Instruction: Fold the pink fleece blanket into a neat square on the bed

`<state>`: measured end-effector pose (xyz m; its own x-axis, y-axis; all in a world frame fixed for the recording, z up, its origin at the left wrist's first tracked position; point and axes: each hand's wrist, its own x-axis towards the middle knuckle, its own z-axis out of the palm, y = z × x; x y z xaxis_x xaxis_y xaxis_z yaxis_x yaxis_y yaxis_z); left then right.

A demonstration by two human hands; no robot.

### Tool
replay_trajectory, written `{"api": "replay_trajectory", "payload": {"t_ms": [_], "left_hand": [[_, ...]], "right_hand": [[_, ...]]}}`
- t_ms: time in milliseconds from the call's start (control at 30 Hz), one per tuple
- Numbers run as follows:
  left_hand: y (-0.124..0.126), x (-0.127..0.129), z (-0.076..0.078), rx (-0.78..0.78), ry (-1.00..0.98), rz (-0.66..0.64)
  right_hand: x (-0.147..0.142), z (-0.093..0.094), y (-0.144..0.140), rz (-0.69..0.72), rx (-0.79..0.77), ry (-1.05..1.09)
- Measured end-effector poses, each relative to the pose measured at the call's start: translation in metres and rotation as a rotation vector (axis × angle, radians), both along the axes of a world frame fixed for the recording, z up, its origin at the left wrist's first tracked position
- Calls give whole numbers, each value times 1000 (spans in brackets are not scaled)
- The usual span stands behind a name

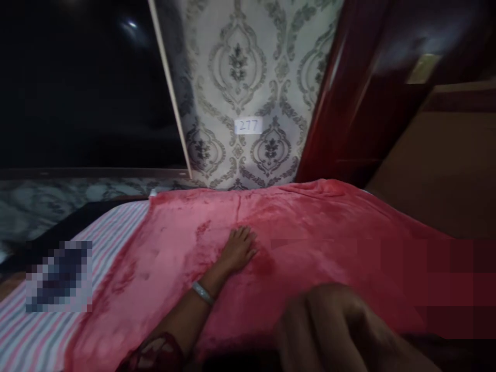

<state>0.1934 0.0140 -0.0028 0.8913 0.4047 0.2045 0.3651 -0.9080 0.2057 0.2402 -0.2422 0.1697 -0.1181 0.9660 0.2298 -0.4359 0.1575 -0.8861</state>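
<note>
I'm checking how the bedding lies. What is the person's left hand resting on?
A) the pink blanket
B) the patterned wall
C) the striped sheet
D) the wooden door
A: the left hand lies flat, fingers spread, on the pink blanket, well to the right of the striped sheet.

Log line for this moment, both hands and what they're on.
left hand: flat on pink blanket | right hand: close to camera, blurred, grip unclear | striped sheet bare at left | wall tag reads 277
</note>
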Motion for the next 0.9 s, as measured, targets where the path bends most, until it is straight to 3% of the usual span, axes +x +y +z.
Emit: {"api": "replay_trajectory", "payload": {"t_ms": [133,233,333,467,567,667,900], "left_hand": [[-4,-5,-4,-31,-43,-2],[12,-15,-1,-29,4,122],[52,-42,12,-44,176,276],[125,-100,33,-37,254,535],[173,-135,44,-3,250,776],[207,-145,52,59,207,917],[275,-119,61,87,143,927]], "right_hand": [[33,-36,65,-210,-36,-130],[59,-79,109,-359,-150,-323],[84,-118,137,-445,-265,-429],[112,-153,160,-583,-249,-559],[124,-171,172,-605,-246,-609],[130,-183,178,-643,-228,-647],[128,-192,179,-758,-106,-796]]}}
